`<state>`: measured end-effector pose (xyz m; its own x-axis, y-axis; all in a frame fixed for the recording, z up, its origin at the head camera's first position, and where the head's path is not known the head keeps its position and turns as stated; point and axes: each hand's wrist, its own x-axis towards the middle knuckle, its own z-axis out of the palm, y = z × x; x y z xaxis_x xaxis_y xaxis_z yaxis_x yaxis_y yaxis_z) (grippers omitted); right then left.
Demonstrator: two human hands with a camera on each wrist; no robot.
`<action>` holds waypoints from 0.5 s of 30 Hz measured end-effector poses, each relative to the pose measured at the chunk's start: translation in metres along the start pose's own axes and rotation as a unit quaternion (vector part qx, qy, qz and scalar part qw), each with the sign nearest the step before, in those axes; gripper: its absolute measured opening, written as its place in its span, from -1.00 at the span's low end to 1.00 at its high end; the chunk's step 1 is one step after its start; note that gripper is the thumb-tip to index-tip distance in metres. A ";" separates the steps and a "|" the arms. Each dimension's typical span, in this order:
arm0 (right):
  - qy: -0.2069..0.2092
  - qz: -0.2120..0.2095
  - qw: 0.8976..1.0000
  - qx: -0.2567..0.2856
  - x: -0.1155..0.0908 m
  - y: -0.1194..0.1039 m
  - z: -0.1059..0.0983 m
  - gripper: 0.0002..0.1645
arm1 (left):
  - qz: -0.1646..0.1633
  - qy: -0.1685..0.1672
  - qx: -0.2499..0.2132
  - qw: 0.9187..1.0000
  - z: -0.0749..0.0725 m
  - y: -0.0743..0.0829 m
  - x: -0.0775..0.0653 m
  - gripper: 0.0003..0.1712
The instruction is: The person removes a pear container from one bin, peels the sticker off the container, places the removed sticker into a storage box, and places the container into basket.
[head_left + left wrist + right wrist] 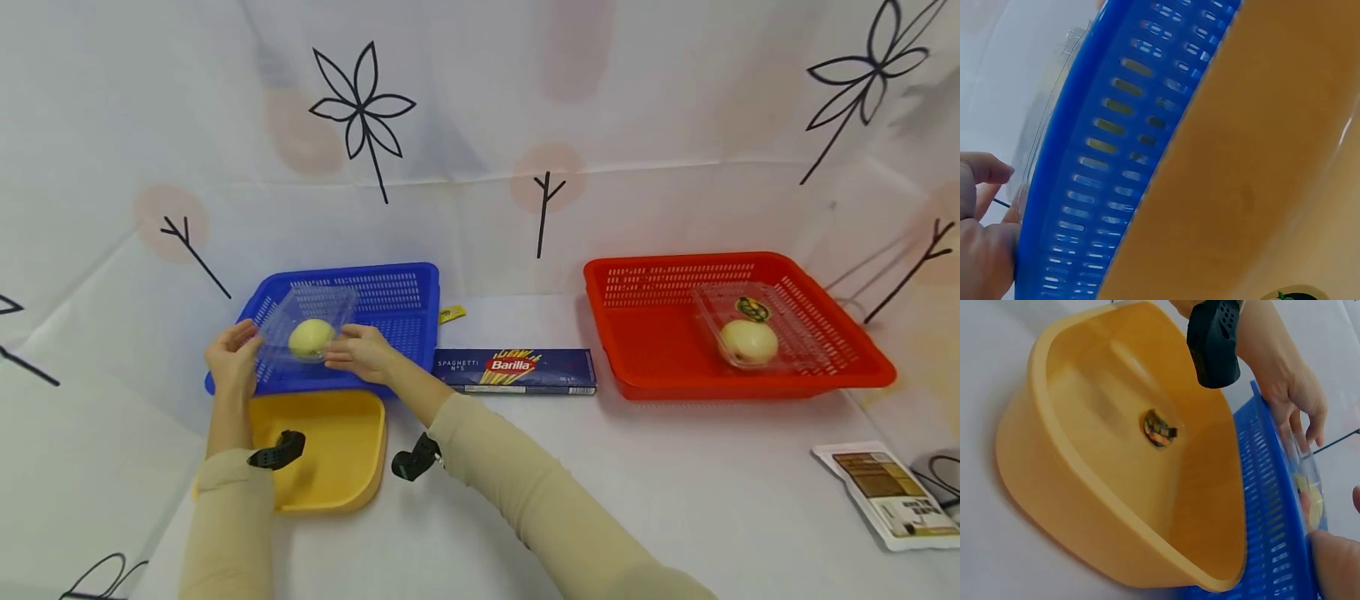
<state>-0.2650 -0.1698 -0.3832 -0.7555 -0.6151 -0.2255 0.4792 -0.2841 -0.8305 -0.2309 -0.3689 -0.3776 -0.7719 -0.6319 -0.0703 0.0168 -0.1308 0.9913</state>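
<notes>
Over the blue basket, both hands hold a clear plastic clamshell container with a pale round item inside, its kind unclear. The left hand grips the container's left edge, with thumb and fingers at the plastic in the left wrist view. On the other side the right hand holds the near right corner. In the right wrist view, the right thumb is beside the basket rim. The basket wall hides much of the container from the left wrist camera.
A yellow tub stands in front of the blue basket, a round sticker inside it. Right of them lie a spaghetti box and a small yellow packet. A red basket holds a similar container. A pouch lies far right.
</notes>
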 end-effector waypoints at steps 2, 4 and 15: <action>-0.006 0.004 1.000 -0.003 0.001 0.002 0.000 -0.20 | -0.012 0.002 0.038 0.999 -0.002 0.000 0.000 -0.52; -0.008 0.006 1.000 -0.010 0.002 0.002 0.000 -0.18 | -0.012 0.002 0.068 0.998 -0.002 0.000 -0.001 -0.51; 0.001 0.025 1.000 -0.007 0.006 -0.002 -0.002 -0.26 | 0.067 0.029 0.184 0.980 0.005 -0.010 0.003 -0.61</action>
<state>-0.2715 -0.1710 -0.3838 -0.7311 -0.6276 -0.2676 0.5103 -0.2428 -0.8250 -0.2367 -0.3660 -0.3872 -0.7407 -0.6684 0.0670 -0.1229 0.2329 0.9647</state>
